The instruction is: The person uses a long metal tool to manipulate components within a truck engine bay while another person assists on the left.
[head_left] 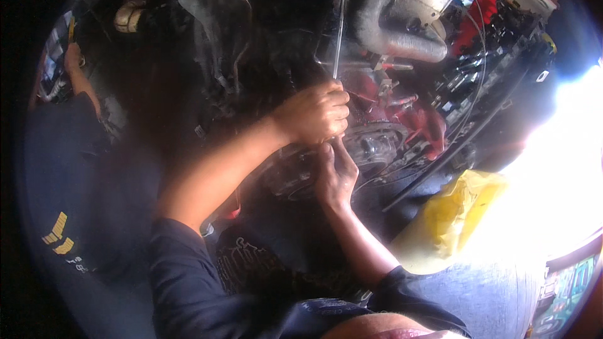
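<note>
Shirt (188, 276): dark, short-sleeved, nearest to the camera at the lower edge; two bare forearms (220, 166) come out of it and meet near the middle.
Left hand (316, 113): clamped in a fist on a thin metal rod (340, 44).
Right hand (337, 179): just below the left one, its fingers bent and together, pointing up; I cannot tell if they hold the lower end of the rod.
Rod position: it rises from the left fist toward the upper edge, passing to the left of a curved grey pipe (408, 44).
Machine: dark, dirty parts behind the hands, with a round part (377, 144) to their right and a red part (427, 127) near it.
Bar (433, 167): long, dark, slanting, between the red part and some yellow plastic (461, 210).
Yellow plastic: crumpled, to the right of the right forearm, beside a strong white glare.
Co-worker (81, 169): at the left side, in dark clothes with yellow marks, one hand (73, 59) raised.
</note>
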Available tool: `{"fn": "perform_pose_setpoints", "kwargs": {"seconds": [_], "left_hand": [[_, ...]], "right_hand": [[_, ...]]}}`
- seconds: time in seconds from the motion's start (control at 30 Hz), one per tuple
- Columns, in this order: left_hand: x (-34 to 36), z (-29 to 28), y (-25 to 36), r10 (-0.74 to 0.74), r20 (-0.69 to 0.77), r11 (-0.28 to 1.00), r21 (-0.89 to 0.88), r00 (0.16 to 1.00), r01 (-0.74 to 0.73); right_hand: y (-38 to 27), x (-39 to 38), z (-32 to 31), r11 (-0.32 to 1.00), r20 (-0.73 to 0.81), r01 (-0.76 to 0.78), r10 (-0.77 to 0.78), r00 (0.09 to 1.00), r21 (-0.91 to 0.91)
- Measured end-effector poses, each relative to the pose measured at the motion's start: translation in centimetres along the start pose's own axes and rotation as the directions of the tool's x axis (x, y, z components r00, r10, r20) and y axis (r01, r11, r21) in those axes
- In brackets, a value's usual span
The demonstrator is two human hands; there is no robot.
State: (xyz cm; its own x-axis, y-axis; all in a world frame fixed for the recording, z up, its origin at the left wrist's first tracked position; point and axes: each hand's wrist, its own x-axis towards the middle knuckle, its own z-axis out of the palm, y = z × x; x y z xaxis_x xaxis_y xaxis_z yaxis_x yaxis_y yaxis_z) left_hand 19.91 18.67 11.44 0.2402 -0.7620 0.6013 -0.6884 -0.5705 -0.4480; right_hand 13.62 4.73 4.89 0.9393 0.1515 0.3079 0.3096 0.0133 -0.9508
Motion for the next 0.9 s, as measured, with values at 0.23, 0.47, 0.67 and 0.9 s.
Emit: {"fn": "perform_pose_setpoints", "kwargs": {"seconds": [0.23, 0.47, 0.67, 0.9], "left_hand": [[-0.3, 0.3, -0.7, 0.020, -0.001, 1.000, -0.013, 1.000, -0.020], [0.9, 0.6, -2.8, 0.031, 0.011, 0.998, -0.052, 0.999, -0.030], [0.1, 1.2, -1.6, 0.018, 0.025, 0.998, -0.055, 1.000, -0.017], [1.3, 0.3, -2.4, 0.013, 0.030, 1.000, -0.029, 0.999, -0.012]], "right_hand": [[1.1, 0.2, 1.2, 0.997, -0.112, 0.081, -0.082, 0.990, -0.014], [-0.5, 2.2, 0.9, 0.994, -0.038, -0.029, 0.033, 0.999, 0.104], [0.7, 1.4, 0.9, 0.998, -0.056, -0.059, 0.061, 0.997, 0.038], [-1.1, 2.1, 0.6, 0.997, -0.039, -0.024, 0.026, 0.999, 0.068]]}}
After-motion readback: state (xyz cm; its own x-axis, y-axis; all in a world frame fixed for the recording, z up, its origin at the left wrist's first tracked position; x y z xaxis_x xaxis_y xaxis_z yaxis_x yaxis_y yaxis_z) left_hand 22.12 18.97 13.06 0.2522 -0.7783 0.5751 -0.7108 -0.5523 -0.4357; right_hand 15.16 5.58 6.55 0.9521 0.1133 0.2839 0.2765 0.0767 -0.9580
